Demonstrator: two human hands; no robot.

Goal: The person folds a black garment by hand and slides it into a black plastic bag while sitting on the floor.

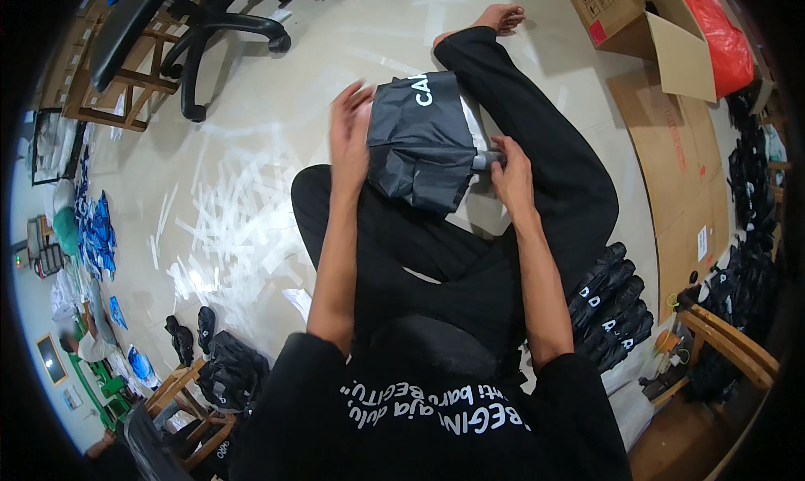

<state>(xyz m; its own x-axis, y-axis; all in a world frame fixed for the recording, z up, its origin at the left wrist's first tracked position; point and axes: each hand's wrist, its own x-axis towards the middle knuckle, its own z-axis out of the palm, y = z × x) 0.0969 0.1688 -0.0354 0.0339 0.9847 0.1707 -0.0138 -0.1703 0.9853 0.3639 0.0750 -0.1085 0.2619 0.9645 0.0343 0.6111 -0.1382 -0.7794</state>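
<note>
A folded black fabric item [421,141] with white lettering lies in front of me, above my crossed legs. Beneath its right side shows a white sheet or film [471,119]. My left hand [353,129] is at the item's left edge, fingers spread and slightly blurred; whether it touches the cloth is unclear. My right hand [510,169] has its thumb and fingers closed on a grey strip [485,160] that sticks out at the item's right edge.
Pale strips [233,217] litter the tiled floor at left. Bundled black items [610,305] lie beside my right knee, near flattened cardboard [676,166]. An open carton [679,59] stands upper right, an office chair base [204,25] upper left. Another person [94,346] is far left.
</note>
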